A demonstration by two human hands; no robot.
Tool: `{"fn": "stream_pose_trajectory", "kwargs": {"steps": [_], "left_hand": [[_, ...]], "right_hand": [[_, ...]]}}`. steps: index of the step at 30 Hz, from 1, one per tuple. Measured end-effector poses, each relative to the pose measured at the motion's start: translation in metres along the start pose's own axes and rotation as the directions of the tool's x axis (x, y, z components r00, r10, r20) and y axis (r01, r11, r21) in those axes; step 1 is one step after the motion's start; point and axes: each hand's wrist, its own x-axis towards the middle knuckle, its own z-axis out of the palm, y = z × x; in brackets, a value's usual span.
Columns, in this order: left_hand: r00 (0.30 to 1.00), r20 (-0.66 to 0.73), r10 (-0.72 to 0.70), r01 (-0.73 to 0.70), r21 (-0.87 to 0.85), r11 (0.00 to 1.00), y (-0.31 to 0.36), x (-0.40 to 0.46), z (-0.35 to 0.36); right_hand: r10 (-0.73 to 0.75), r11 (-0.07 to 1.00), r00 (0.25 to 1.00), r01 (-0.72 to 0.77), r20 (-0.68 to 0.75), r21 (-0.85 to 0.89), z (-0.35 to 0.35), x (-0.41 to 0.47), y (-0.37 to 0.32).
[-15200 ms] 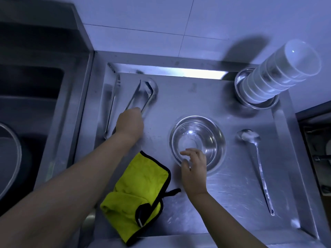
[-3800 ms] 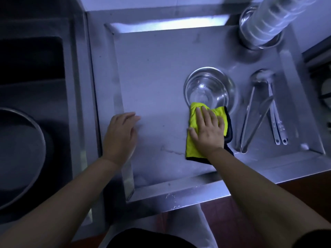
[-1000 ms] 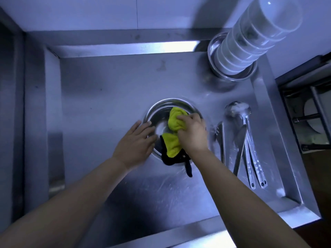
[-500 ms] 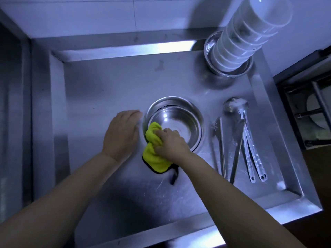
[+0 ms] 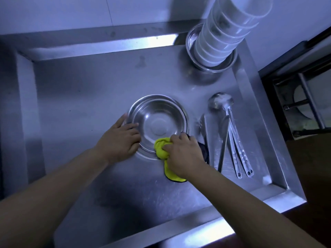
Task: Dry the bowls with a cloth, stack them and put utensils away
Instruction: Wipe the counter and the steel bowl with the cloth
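A steel bowl [image 5: 157, 120] stands upright in the middle of the steel tray counter [image 5: 86, 97]. My left hand [image 5: 119, 138] holds the bowl's near-left rim, thumb over the edge. My right hand [image 5: 182, 153] grips a bunched yellow cloth [image 5: 162, 145] with a black border and presses it on the bowl's near rim. To the right lie a ladle [image 5: 221, 102] and tongs [image 5: 206, 133] side by side. A tall stack of white bowls [image 5: 225, 31] stands in another steel bowl [image 5: 193, 42] at the back right.
The counter has raised edges all round, with a tiled wall [image 5: 89, 11] behind it. A dark shelf unit [image 5: 300, 101] stands off the right side. Bare steel surface spreads left of the bowl.
My right hand has slid the cloth from the bowl's near-left rim round to its near-right rim. My left hand has moved onto the rim and now holds it.
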Motion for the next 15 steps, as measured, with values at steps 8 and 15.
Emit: {"fn": "stream_pose_trajectory", "kwargs": {"steps": [8,15], "left_hand": [[0.995,-0.095,-0.008,0.006,-0.018,1.000,0.000,0.000,0.006],[0.996,-0.087,-0.032,0.032,-0.002,0.999,-0.001,0.001,0.012]], "right_hand": [[0.017,0.968,0.965,-0.081,-0.260,-0.237,-0.011,0.060,0.048],[-0.352,0.886,0.879,0.201,-0.323,-0.418,-0.014,0.107,0.040]]}}
